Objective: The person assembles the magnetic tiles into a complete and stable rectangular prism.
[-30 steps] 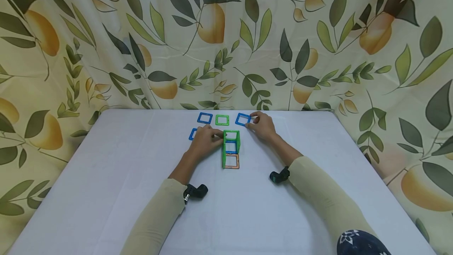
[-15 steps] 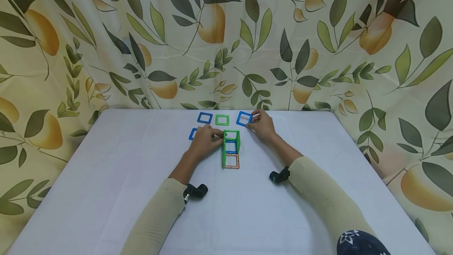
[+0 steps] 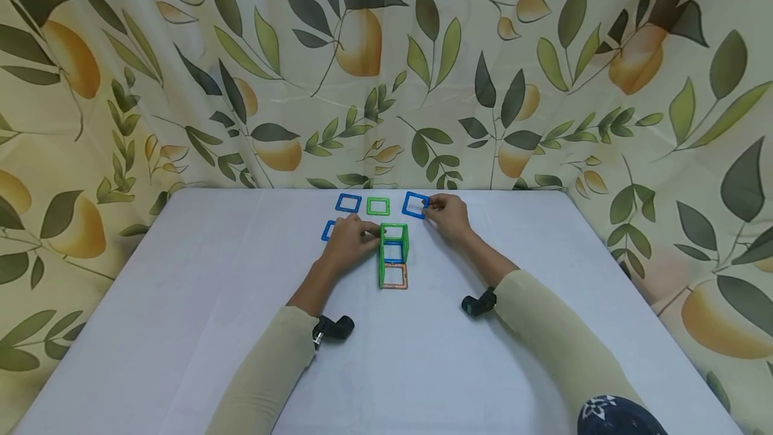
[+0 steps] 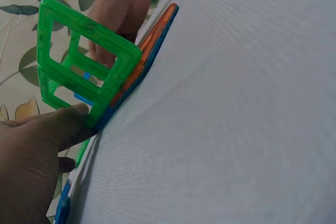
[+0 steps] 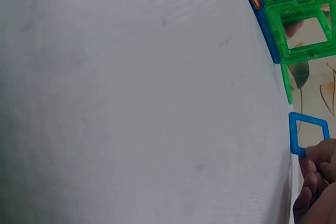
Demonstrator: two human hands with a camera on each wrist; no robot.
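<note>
At the table's middle stands a structure of square magnetic tiles (image 3: 382,257), open frames with green walls over a blue and an orange tile (image 3: 395,287). My left hand (image 3: 349,242) holds its left green side; in the left wrist view the thumb presses the lower corner of a green tile (image 4: 89,32). Past the structure to the right, my right hand (image 3: 449,215) pinches a blue square magnetic tile (image 3: 406,203) by its right edge. The right wrist view shows this blue tile (image 5: 293,132) tilted up, thumb and finger at its lower corner.
A blue tile (image 3: 338,203) and a green tile (image 3: 369,206) lie flat near the far edge. Another blue tile (image 3: 327,230) is partly hidden behind my left hand. The white-covered table (image 3: 241,287) ends at a leaf-patterned curtain (image 3: 423,119).
The blue tile in my right hand has shifted slightly right, and the right fingers have changed their hold on its edge. My left hand stays on the green structure.
</note>
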